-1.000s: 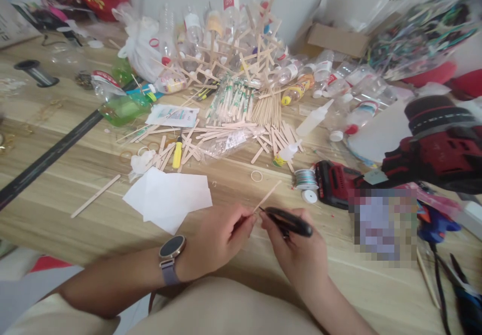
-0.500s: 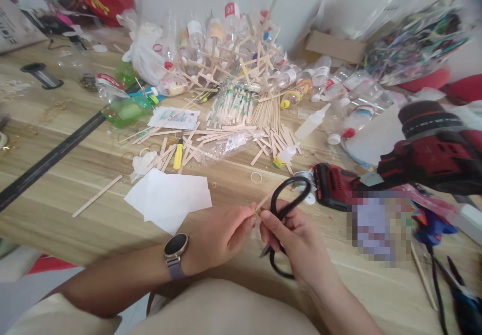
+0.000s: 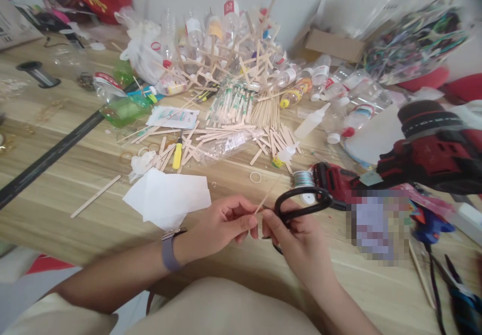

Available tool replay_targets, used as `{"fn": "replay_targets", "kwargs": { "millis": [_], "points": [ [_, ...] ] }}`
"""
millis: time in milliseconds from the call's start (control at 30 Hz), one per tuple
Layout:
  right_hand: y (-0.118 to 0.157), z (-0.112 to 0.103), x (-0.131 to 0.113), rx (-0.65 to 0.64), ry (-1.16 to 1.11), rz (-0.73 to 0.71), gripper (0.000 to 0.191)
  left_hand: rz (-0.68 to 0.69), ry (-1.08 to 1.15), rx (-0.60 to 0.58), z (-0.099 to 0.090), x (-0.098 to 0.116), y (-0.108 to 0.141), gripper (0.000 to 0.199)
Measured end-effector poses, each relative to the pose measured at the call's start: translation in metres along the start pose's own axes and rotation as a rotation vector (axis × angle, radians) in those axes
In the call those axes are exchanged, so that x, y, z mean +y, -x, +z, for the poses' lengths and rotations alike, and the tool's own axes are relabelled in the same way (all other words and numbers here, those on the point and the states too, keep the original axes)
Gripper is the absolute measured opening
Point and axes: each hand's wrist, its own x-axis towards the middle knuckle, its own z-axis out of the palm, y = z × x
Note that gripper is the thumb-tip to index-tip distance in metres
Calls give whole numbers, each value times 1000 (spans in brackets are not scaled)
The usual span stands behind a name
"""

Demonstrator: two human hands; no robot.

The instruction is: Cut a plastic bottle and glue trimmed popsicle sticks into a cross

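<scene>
My left hand (image 3: 224, 227), with a watch on its wrist, pinches a thin wooden stick (image 3: 265, 199) between thumb and fingers. The stick slants up and to the right, away from me. Just beside it, my right hand (image 3: 307, 244) is closed around black-handled scissors (image 3: 303, 193). One big handle loop sticks out above that hand, and the fingers hide most of the blades. My right thumb and fingertip are close to the stick; whether they touch it I cannot tell. White paper sheets (image 3: 176, 197) lie left of the hands.
Flat wooden sticks (image 3: 280, 141) and a yellow-handled screwdriver (image 3: 177, 155) lie ahead. Plastic bottles (image 3: 231, 16) crowd the back. At right are a red and black power drill (image 3: 422, 149), a wire spool (image 3: 304, 179) and pliers (image 3: 461, 290). A single stick (image 3: 96, 196) lies at left.
My left wrist has turned, so the watch face now points away and the thumb shows on top. The scissors have rotated in my right hand, their upper loop swinging to the right.
</scene>
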Motion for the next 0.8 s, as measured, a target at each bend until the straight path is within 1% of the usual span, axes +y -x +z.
{"fn": "replay_targets", "kwargs": {
  "millis": [67,267,400,467,500,533,567,667,700,733,767,800],
  "points": [
    [1,2,0,-58,-123,95,36,8,-29,19,-1,-1,-1,31],
    [2,3,-3,-163,-417,251,36,64,-123,32,-3,-5,0,26],
    [-2,-2,-6,-295,-636,388,35,151,-248,84,-3,-3,1,21],
    [-4,-5,-7,-367,-664,430,36,168,-277,88,-2,-1,2,20],
    [-5,-7,-6,-383,-635,419,36,157,-265,81,-2,-1,2,20],
    [-5,-9,-6,-368,-567,382,35,134,-232,65,-2,-1,2,20],
    [-6,-11,-5,-316,-455,314,34,106,-183,46,-2,-2,1,21],
    [-6,-14,-3,-27,17,-17,28,11,-36,-13,-2,-3,0,28],
    [-6,-14,-2,48,142,-115,25,-13,-11,-23,-1,-3,-1,30],
    [-6,-13,-2,90,216,-174,24,-31,1,-24,-1,-3,-1,33],
    [-5,-12,-1,89,226,-182,24,-43,7,-18,0,-2,-2,35],
    [-4,-11,-1,53,179,-141,27,-50,11,-11,0,-2,-2,36]
  ]
}}
